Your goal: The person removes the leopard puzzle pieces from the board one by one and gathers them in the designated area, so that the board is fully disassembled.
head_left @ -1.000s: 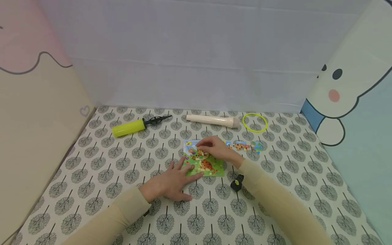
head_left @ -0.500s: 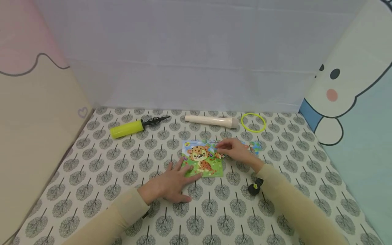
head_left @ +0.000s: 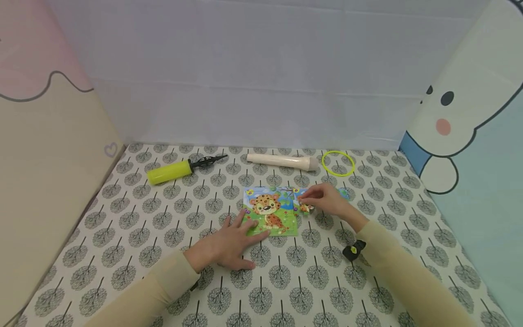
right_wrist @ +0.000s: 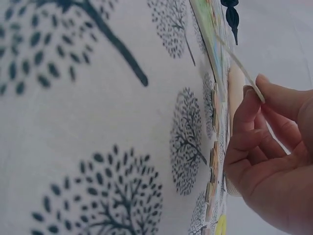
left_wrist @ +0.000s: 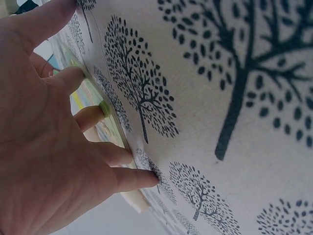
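A square picture board [head_left: 282, 227] printed with a cartoon leopard on green lies on the table. My left hand [head_left: 234, 245] rests at its lower left, fingers spread, some over the board and the thumb on the cloth. In the left wrist view, the fingertips [left_wrist: 95, 115] sit along the board's edge. Just right of the board, my right hand [head_left: 328, 200] pinches a thin, flat puzzle piece [right_wrist: 239, 66] between thumb and index finger. It is held on a slant above the table. Part of the row of puzzle pieces [right_wrist: 213, 161] behind is hidden by this hand.
Along the back lie a yellow-green hand pump [head_left: 169, 173], a whitish microphone-shaped thing [head_left: 282, 161] and a yellow ring [head_left: 352, 164]. A tree-print cloth [head_left: 163, 254] covers the table. Printed fabric walls [head_left: 261, 81] stand at the back and sides.
My right hand has moved right, off the leopard board to beside it, with the puzzle piece pinched in it. The left hand has stayed in place.
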{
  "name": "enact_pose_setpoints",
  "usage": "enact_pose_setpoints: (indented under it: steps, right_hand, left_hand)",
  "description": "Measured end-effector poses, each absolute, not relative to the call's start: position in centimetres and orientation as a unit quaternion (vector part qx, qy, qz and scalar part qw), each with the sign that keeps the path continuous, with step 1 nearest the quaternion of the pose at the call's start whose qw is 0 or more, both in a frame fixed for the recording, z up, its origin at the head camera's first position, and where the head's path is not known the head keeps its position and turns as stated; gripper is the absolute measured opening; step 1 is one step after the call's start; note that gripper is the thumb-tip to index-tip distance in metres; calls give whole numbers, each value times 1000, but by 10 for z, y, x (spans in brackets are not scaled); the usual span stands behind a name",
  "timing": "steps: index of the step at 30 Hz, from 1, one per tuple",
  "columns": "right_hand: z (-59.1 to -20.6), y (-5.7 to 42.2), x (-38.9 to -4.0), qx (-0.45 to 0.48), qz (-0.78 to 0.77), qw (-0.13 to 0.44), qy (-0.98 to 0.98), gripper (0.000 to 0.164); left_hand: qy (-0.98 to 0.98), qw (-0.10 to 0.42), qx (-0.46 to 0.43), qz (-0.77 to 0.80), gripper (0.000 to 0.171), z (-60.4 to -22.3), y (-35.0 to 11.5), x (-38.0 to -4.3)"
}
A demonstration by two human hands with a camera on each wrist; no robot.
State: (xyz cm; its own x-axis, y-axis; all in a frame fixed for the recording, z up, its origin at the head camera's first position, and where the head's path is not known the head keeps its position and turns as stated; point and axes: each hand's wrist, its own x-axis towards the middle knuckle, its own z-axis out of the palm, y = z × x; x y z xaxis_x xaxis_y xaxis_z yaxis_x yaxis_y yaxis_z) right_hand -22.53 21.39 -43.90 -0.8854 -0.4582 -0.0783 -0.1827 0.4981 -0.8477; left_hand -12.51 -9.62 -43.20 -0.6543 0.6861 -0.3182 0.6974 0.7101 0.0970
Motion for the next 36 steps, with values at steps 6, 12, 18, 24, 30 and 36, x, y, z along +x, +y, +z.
enact_pose_setpoints:
  steps: [6, 12, 18, 24, 30, 36]
  right_hand:
    - [-442, 216, -223, -157, -415, 146, 884, 15]
    - [-443, 214, -222, -152, -343, 112, 920, 12]
    - [-444, 212, -222, -137, -314, 98, 935, 16]
    - [-443, 212, -221, -125, -316, 102, 935, 16]
    - [-442, 211, -222, -115, -315, 99, 937, 14]
    - [-439, 204, -225, -133, -329, 81, 931, 16]
  left_hand:
    - [909, 166, 383, -17, 85, -433, -97, -125]
    - [909, 167, 381, -18, 86, -434, -97, -126]
    - [910, 168, 379, -22, 86, -435, -97, -126]
    - [910, 166, 379, -23, 86, -433, -97, -126]
    - [910, 169, 377, -26, 87, -434, -96, -126]
    - [911, 171, 375, -26, 87, -433, -95, -126]
